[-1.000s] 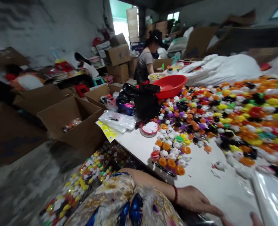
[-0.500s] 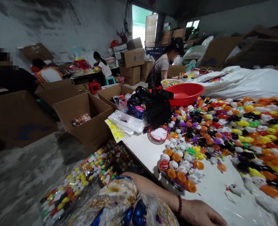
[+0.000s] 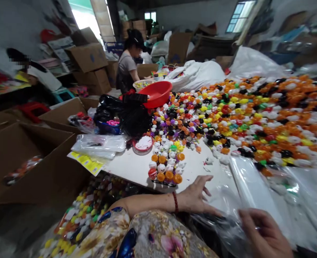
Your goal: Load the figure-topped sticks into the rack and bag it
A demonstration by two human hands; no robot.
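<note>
Right hand (image 3: pixel 264 231) pinches clear plastic bag (image 3: pixel 228 229); left hand (image 3: pixel 196 197), fingers spread, thumb against it; red basin (image 3: pixel 158 95) at my twelve o'clock.

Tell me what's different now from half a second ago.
The head camera has turned right, so the room sits further left in view. The left hand has moved forward, nearer the rows of toy figures, its fingers spread. The right hand, out of view then, now pinches a clear plastic bag. The toy rows and red basin stayed in place.
</note>
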